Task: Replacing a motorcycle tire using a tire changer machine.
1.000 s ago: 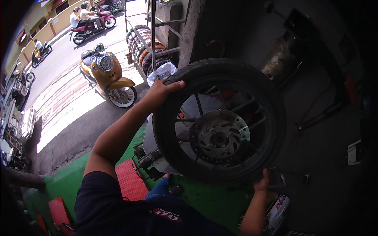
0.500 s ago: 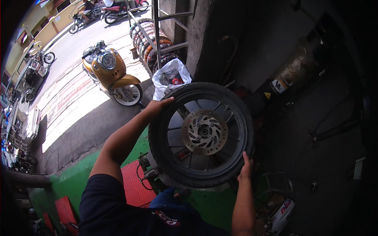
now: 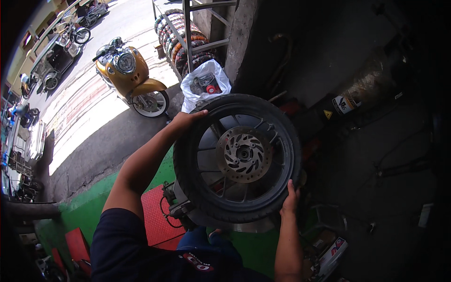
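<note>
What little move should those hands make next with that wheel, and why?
Perhaps settle the wheel squarely on the grey plate: the plate shows beneath it, and the left hand at upper left and right hand at lower right could steady it. Whether they already touch is unclear.

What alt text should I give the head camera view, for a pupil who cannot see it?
A person's left hand and right hand hold a black-tyred wheel with a brake disc at its centre, gripping its upper-left and lower-right edges. Beyond it are an open white bag and a golden scooter.
</note>
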A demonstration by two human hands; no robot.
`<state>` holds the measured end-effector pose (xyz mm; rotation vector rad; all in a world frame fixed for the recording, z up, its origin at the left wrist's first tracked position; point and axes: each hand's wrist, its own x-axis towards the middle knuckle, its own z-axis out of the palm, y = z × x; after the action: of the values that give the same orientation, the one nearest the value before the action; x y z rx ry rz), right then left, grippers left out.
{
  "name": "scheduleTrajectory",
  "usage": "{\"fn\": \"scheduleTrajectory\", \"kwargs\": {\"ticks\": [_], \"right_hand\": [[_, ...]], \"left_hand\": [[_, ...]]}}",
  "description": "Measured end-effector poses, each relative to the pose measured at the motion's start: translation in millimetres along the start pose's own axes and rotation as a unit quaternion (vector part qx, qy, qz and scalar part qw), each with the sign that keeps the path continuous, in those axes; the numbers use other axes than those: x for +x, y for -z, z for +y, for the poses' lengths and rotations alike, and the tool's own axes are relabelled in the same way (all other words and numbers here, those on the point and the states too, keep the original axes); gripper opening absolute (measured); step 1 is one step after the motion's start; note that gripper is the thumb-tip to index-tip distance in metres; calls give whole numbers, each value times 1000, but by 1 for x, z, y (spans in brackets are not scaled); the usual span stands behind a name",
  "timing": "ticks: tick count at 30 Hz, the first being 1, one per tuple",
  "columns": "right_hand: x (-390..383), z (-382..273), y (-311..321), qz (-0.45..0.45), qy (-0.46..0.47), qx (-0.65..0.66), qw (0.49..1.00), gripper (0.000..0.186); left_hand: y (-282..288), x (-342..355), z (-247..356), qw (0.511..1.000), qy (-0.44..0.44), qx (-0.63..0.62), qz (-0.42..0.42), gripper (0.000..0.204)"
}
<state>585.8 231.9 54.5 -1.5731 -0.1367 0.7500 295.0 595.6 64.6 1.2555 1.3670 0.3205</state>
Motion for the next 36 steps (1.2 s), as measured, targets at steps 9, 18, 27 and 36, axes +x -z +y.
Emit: {"fn": "scheduleTrajectory", "kwargs": {"ticks": [9,18,27,36], "right_hand": [[18,8,-2,-41,13,53,998,54],[9,3,-19,-35,35,49,998,48],[6,8,-10,-97,-2,75,993,63],[10,34,-19,-93,-26,176,980,60]], "left_hand": [[6,10,2,999,39,30,-9,78],[11,31,-3,999,38,32,-10,81],[17,40,-5,996,58,4,-68,80],[64,-45,-39,963,-134,-170,160,101]]}}
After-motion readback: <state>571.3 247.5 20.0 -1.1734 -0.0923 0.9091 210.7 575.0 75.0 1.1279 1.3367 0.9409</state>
